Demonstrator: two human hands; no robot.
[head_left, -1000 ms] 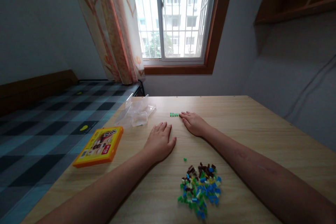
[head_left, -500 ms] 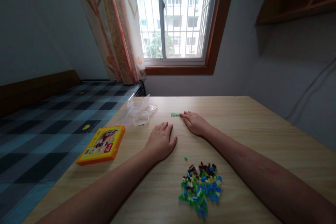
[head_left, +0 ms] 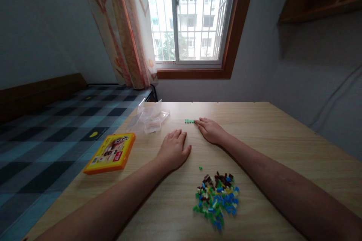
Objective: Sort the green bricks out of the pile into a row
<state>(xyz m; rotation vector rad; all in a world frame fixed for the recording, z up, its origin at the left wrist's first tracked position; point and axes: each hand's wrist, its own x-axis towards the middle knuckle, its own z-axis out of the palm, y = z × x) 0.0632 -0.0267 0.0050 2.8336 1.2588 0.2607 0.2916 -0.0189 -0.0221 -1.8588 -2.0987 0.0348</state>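
With right hand [head_left: 209, 130] palm down, thumb parted from fingers, reaches the row of small green building bricks [head_left: 187, 121] just left of its fingertips; rests left hand [head_left: 173, 150] flat, thumb spread, with mixed brick pile [head_left: 217, 198] bodyward of both.
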